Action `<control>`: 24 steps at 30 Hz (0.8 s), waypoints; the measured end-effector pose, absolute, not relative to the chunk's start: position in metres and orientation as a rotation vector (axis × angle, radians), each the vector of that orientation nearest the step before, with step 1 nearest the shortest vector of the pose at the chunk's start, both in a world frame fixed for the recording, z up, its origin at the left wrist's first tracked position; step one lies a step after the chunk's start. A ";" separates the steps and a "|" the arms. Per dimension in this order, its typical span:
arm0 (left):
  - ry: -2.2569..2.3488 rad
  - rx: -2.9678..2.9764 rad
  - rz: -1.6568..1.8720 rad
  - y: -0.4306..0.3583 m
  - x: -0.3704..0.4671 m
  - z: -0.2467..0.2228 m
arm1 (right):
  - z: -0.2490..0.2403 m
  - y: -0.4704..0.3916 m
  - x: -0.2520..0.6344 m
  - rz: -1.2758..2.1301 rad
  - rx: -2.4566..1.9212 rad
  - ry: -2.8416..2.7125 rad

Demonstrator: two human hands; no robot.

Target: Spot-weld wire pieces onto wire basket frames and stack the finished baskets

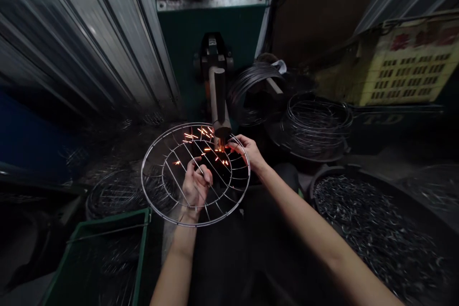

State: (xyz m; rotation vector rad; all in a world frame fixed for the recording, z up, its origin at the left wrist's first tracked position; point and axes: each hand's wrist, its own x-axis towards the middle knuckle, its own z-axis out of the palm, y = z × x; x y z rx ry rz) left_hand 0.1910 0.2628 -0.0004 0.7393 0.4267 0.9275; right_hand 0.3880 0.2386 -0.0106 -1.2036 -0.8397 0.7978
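Round wire rack (217,170): silvery, thin, outer & inner rings joined by short spokes, straight parallel bars across the middle. It's over the L hand (196,184), whose fingers are half-curled; can't tell if they grip a bar. R hand (249,150) at far R rim, fingertips tog.; can't tell what's pinched. Sparks (206,149) just L of R fingertips, under welder arm (219,100).

Right of the frame: I can read the pale letters "T.D" (383,119) on a dark surface (419,129). Above, upper right, red characters (425,39) stand on a yellow crate (401,87), too blurred for me to read.
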 end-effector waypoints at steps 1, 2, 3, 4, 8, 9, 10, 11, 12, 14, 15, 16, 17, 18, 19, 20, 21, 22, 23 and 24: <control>0.407 0.733 0.887 0.267 0.190 0.000 | -0.013 0.234 0.390 0.792 -1.210 -0.848; 0.392 0.731 0.846 0.271 0.189 0.001 | -0.015 0.227 0.392 0.780 -1.224 -0.858; 0.387 0.732 0.812 0.274 0.189 0.002 | -0.016 0.220 0.394 0.766 -1.241 -0.865; 0.393 0.738 0.793 0.277 0.189 0.002 | -0.018 0.212 0.396 0.754 -1.258 -0.867; 0.495 0.750 0.899 0.274 0.192 0.003 | -0.018 0.194 0.394 0.769 -1.302 -0.862; 0.522 0.741 0.940 0.272 0.193 0.002 | -0.017 0.195 0.393 0.766 -1.307 -0.868; 0.545 0.732 0.976 0.269 0.194 0.001 | -0.015 0.197 0.391 0.757 -1.310 -0.875; 0.564 0.725 1.003 0.268 0.195 0.001 | -0.013 0.200 0.389 0.744 -1.310 -0.881; 0.576 0.721 1.021 0.267 0.195 0.001 | -0.011 0.205 0.388 0.734 -1.308 -0.885; 0.592 0.720 1.035 0.268 0.197 0.001 | -0.009 0.214 0.386 0.724 -1.305 -0.890; 0.599 0.718 1.037 0.269 0.197 0.001 | -0.008 0.217 0.386 0.720 -1.302 -0.890; 0.606 0.717 1.038 0.271 0.197 0.002 | -0.007 0.221 0.385 0.718 -1.298 -0.886; 0.613 0.717 1.035 0.272 0.198 0.002 | -0.007 0.223 0.385 0.719 -1.291 -0.879; 0.619 0.718 1.033 0.273 0.199 0.003 | -0.007 0.225 0.385 0.724 -1.281 -0.869; 0.622 0.719 1.031 0.274 0.199 0.003 | -0.007 0.226 0.385 0.733 -1.272 -0.861; 0.621 0.718 1.033 0.274 0.200 0.004 | -0.007 0.227 0.385 0.744 -1.265 -0.854; 0.618 0.715 1.037 0.274 0.201 0.003 | -0.006 0.228 0.385 0.752 -1.258 -0.849; 0.613 0.711 1.041 0.274 0.201 0.003 | -0.006 0.228 0.385 0.759 -1.252 -0.846; 0.609 0.707 1.045 0.274 0.202 0.003 | -0.006 0.230 0.384 0.764 -1.245 -0.842; 0.605 0.704 1.049 0.274 0.202 0.002 | -0.006 0.231 0.384 0.770 -1.236 -0.836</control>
